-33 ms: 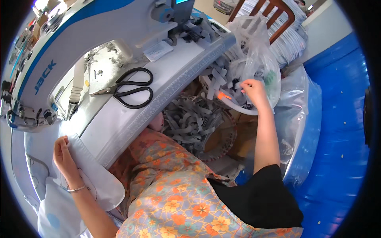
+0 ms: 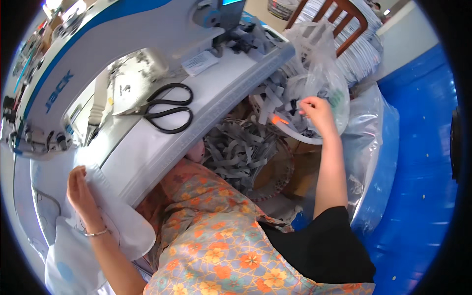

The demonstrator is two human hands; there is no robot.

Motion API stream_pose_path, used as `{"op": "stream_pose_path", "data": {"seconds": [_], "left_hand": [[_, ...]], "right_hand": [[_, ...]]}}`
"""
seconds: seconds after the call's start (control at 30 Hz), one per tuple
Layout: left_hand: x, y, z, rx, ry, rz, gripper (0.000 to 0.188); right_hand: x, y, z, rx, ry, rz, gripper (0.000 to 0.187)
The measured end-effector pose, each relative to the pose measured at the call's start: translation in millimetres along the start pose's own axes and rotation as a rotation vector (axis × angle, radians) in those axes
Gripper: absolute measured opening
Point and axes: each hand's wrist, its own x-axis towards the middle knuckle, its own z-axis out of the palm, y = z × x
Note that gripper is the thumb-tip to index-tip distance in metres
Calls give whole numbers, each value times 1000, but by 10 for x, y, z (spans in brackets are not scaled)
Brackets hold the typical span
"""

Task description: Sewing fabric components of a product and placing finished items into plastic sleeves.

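My left hand (image 2: 82, 194), a bracelet at its wrist, is at the white cloth (image 2: 128, 228) below the sewing head of a sewing machine (image 2: 98, 42). Its fingers are pressed together on the cloth near the bright lit spot. Out to the right, my right hand (image 2: 318, 114) hovers over a white tub (image 2: 300, 136) of grey fabric strips (image 2: 269, 101). Thumb and fingers there are pinched together; what they hold, if anything, is too small to make out. Black-handled scissors (image 2: 169, 110) lie on the machine bed between my hands.
An orange item (image 2: 279, 119) sits at the tub's edge beside a clear plastic bag (image 2: 319, 73). Lower down, a basket (image 2: 290, 172) holds more grey strips. A wooden chair (image 2: 339, 24) and stacked white material (image 2: 366, 54) stand behind. Blue sheeting (image 2: 418, 147) covers the right.
The view has shifted very slightly. Both hands keep nearly the same place and pose, my right fingertips now appearing a little farther from the grey strip.
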Motion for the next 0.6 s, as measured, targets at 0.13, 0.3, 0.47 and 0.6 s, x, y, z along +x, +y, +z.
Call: {"op": "stream_pose_path", "data": {"seconds": [0.13, 0.3, 0.47, 0.6], "left_hand": [[-154, 530, 145, 29, -150, 62, 14], [-246, 1066, 213, -458, -627, -199, 45], [-245, 1065, -49, -649, -663, -349, 55], [-288, 962, -176, -677, -679, -377, 43]], "right_hand": [[-351, -1144, 193, 375, -354, -179, 14], [-1057, -2356, 1175, 649, -715, -511, 11], [-1579, -2903, 1798, 791, -768, -829, 6], [-1626, -3037, 1941, 775, -777, -660, 5]]}}
